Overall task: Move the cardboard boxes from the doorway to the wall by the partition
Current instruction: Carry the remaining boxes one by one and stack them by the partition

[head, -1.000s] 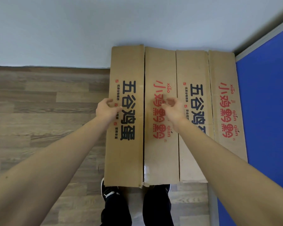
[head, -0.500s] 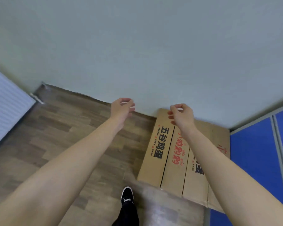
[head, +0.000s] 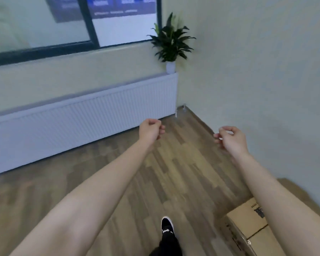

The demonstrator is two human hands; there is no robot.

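Note:
The brown cardboard boxes stand against the pale wall at the lower right, mostly hidden behind my right forearm. Only a corner with dark print shows. My left hand is raised over the wooden floor, fingers curled into a loose fist with nothing in it. My right hand hovers near the wall, well above and left of the boxes, fingers loosely curled and empty. Neither hand touches a box.
A long white radiator runs along the left wall under a dark-framed window. A potted plant stands on its right end in the corner. My black shoe is on the wooden floor.
My hands have left the boxes and lifted. The view has swung left from the boxes toward the radiator and corner, so the boxes now sit at the lower right edge.

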